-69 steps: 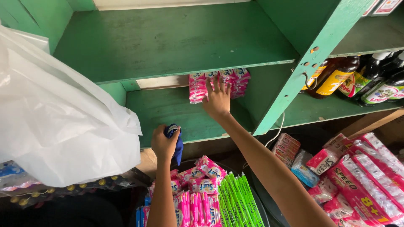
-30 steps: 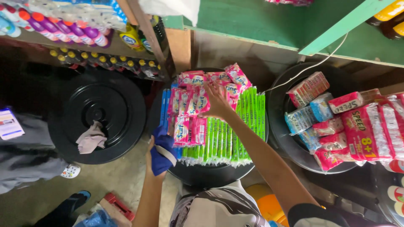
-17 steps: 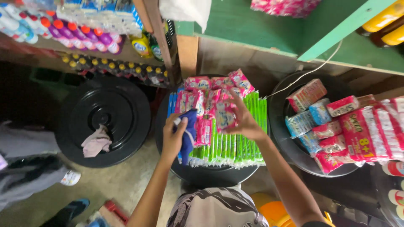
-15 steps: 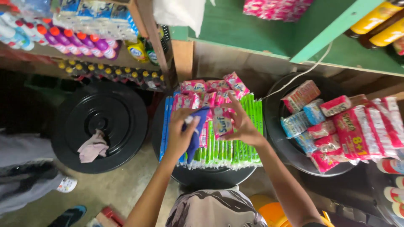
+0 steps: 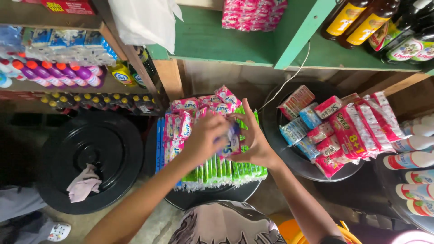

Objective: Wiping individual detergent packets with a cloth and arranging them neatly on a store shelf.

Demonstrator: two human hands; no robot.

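Above everything, a green wooden shelf [image 5: 212, 38], bearing a stack of pink sachet packs [image 5: 253, 13] at top centre and dark sauce bottles [image 5: 361, 22] at the right. Hanging over the shelf's left corner, a white plastic bag [image 5: 144, 20]. Lower left, a big black round lid [image 5: 90, 158] with a crumpled pink cloth [image 5: 83, 183] lying on it. Lower right, a black basin [image 5: 343, 169] heaped with red and blue detergent sachet packs [image 5: 343, 129]. In the middle, on another black round lid [image 5: 212, 201], rows of green sachet strips [image 5: 226, 169], a blue strip along the left edge, and pink detergent sachets [image 5: 181, 124] piled on top. Over this pile, both hands meeting: left hand [image 5: 203, 140] curled, fingers clenched around a sachet pack [image 5: 230, 144] with a blue and purple face; right hand [image 5: 255, 140] pressed against the same pack from the other side, fingers bent and gripping it. Pack held just above the green strips, touching both hands.
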